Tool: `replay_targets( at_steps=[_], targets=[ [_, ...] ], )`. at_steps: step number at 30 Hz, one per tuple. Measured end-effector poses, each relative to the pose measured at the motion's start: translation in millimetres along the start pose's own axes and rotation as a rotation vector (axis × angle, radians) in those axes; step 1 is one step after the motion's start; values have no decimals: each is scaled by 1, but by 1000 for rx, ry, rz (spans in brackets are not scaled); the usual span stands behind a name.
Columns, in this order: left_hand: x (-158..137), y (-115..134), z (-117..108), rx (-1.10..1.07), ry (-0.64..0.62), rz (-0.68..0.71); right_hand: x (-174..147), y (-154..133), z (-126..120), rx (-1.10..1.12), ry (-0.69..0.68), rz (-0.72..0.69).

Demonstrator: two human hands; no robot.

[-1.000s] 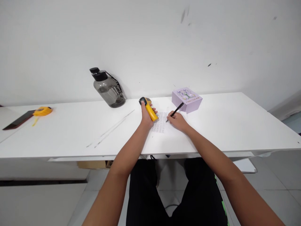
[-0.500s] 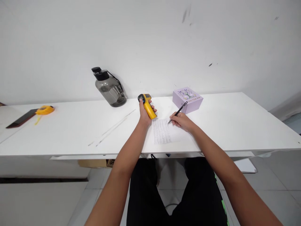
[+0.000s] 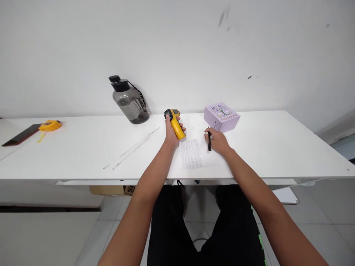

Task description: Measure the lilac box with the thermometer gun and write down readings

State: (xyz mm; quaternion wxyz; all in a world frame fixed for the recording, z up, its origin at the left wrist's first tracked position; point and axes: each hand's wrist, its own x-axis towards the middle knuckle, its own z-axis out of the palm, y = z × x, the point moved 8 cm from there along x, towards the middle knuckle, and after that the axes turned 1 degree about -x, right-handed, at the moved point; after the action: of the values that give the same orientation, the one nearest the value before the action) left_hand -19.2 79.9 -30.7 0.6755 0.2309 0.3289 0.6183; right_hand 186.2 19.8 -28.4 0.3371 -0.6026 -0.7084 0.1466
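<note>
A yellow and black infrared thermometer (image 3: 176, 125) is gripped in my left hand (image 3: 171, 133), its handle pointing down toward the paper and my thumb near its dark screen end. Fingers of my right hand (image 3: 217, 141) are closed around a black pen (image 3: 209, 139), which now lies swung across them with its lower end toward me. Between my hands lies a white paper (image 3: 191, 154) covered in rows of handwriting, on the white table. Just beyond my right hand sits a lilac box (image 3: 222, 116) with a tree drawing on top.
A grey see-through water bottle (image 3: 131, 103) with a black cap stands by the wall, left of my left hand. Farther left, a yellow tape measure (image 3: 50, 125) rests beside a dark flat object (image 3: 22, 135). Dark streaks mark the white table (image 3: 83, 147).
My right hand has drawn slightly right, off the writing. Its pen has turned from pointing at the paper to hanging toward me. The left hand still holds the thermometer.
</note>
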Motion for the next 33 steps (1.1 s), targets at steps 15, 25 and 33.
replay_targets(
  at_steps=[15, 25, 33],
  targets=[
    [0, -3, 0, 16, 12, -19, -2, -6, 10, -138, -116, -38],
    [-2, -3, 4, 40, -17, -21, -1, 36, -60, -28, 626, 226],
    [-5, -3, 7, 47, -63, -25, 11, 65, -45, 201, 501, 433]
  ],
)
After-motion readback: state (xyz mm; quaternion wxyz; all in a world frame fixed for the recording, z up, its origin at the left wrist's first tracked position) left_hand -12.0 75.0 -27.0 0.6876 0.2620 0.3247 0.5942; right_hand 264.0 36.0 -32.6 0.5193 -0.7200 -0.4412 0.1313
